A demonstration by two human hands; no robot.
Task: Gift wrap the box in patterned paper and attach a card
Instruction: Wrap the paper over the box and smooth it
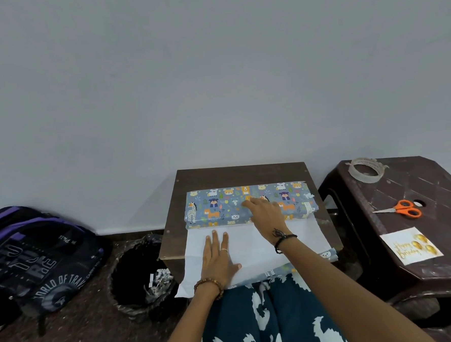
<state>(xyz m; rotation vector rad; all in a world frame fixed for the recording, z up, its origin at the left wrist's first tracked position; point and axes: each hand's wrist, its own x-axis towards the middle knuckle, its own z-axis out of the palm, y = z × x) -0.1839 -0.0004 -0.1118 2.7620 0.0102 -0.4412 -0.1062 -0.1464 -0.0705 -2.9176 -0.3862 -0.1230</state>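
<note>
A long box [221, 205] covered in blue animal-patterned paper lies across the far part of a small brown table [240, 174]. The paper's white underside [297, 241] spreads from the box toward me and hangs over the near edge. My right hand [265, 213] presses flat on the box's top and front edge. My left hand [219, 258] lies flat on the white paper, fingers apart. A white "Happy Birthday" card [411, 245] with gold balloons lies on the dark stool at the right.
The dark plastic stool [431, 184] at the right also holds a tape roll [367, 170] and orange-handled scissors [403, 208]. A black bin [141, 276] with paper scraps stands left of the table. A dark backpack [37, 256] lies on the floor at far left.
</note>
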